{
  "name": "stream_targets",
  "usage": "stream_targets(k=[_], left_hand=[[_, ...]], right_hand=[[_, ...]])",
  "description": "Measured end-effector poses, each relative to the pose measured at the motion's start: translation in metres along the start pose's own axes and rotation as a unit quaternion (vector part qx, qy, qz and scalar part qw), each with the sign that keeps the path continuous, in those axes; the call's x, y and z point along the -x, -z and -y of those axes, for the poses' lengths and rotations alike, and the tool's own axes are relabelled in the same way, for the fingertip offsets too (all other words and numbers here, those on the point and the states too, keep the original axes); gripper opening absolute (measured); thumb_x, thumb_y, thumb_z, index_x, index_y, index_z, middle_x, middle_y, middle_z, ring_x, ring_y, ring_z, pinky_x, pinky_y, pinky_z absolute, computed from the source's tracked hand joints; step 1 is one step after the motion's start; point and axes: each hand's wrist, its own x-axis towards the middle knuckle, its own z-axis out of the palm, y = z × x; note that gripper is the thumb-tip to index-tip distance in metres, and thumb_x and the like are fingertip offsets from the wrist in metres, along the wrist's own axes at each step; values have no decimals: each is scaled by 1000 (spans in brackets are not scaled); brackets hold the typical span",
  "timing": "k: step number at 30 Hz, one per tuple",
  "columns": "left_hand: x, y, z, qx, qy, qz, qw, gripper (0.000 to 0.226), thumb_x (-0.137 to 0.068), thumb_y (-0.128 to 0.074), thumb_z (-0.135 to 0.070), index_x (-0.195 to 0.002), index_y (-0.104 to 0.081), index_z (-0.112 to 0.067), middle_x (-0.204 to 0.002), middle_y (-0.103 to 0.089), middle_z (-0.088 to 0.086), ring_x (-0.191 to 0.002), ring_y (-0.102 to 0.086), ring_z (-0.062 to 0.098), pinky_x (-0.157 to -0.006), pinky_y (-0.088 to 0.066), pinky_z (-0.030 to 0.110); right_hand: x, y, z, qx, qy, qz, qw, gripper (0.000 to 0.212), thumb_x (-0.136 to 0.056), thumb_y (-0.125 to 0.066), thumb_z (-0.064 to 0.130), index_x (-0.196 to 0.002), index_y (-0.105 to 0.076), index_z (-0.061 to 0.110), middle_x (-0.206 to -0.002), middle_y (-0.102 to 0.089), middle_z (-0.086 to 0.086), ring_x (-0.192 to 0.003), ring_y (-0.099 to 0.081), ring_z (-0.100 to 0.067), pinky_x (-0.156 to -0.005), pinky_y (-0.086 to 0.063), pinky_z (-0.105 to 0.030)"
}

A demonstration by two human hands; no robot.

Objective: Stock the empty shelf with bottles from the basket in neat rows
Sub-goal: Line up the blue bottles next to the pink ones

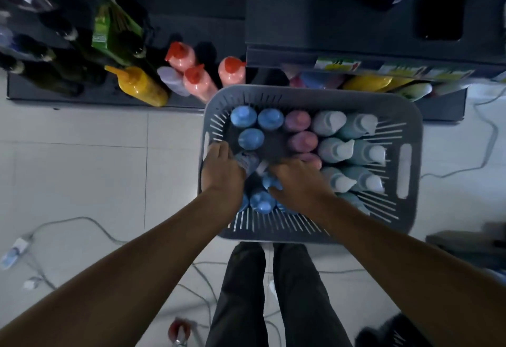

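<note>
**Both hands down in the basket's near-left corner: pull up, then forward to the shelf**

The basket (315,94) sits on the floor at the person's feet, and the shelf (82,97) is just past its far rim.

The left hand (223,168) is by the basket's left wall, fingers together and curled over a tipped bottle (247,161). Its labelled body is under the palm and its white neck pokes out toward the right hand (298,179). Its long axis runs slantwise across the basket, not upright like the others.

The right hand is just beside the left, thumb against an upright blue bottle (269,182). The other fingers bend down out of sight, so I can't tell if that grip has closed.

Key relation: the hands are nearly touching, and the tipped bottle's neck points into the gap between them. The left hand is already on it, so my call is that the left takes it. It needs turning upright before it goes in a row. The blue bottle should come straight up.

The shelf lies forward of both hands. Orange bottles (201,83) stand on it left of the basket, so the left hand is nearer that end.

Risk: the bottles are packed tight, so a skewed pull could topple the ones alongside.
</note>
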Motion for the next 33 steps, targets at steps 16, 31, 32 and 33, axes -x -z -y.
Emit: stream_targets(k=[16,31,32,33], left_hand=[[-16,31,-7,229,69,-45,970,33,-96,-55,-2,-129,-52,-5,-120,-64,11,-110,-65,33,-69,-39,37],[12,42,-3,288,67,-166,941,26,-96,-53,-2,-120,-58,-10,-116,-63,15,-103,-66,36,-70,-43,37],[17,48,0,285,66,-167,942,25,-96,-53,-1,-119,-59,-9,-114,-64,15,-103,-65,36,-70,-42,37],[22,54,3,282,63,-167,943,24,-95,-53,-1,-117,-61,-8,-112,-65,15,-103,-65,35,-71,-43,37]], right_hand=[[2,2,-6,30,21,25,999,32,-81,-65,25,-112,-62,19,-119,-60,-4,-100,-65,-30,-70,-45,-35],[12,36,8,99,-27,-47,994,18,-92,-59,19,-104,-70,12,-114,-63,-10,-98,-65,-34,-71,-49,-38],[15,44,10,106,-24,-57,992,19,-93,-59,19,-107,-70,13,-116,-62,-9,-100,-64,-33,-71,-48,-37],[19,52,11,117,-19,-66,991,19,-93,-59,19,-108,-69,13,-117,-62,-8,-102,-63,-32,-72,-46,-36]])
